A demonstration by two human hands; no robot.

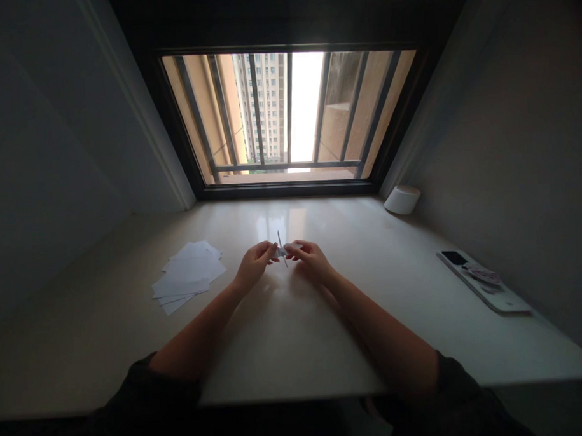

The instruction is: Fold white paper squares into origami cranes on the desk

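**A close, two-handed pinch**

Mid-table, the left hand (256,265) and right hand (311,258) each close their grip on a small folded white paper (282,250), fingertips nearly meeting, a thin point of it showing above and below. Loose white paper sheets (188,275) lie toward the table's (295,345) left edge; a black phone (455,258) sits on a pale tray (506,304) along the right edge.

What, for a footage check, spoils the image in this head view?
In the head view, the window blows out white, the walls fall dark, the ledge shows glare, and wide-angle distortion stretches the forearms; the left hand and right hand look small, and the paper between them is hard to make out.
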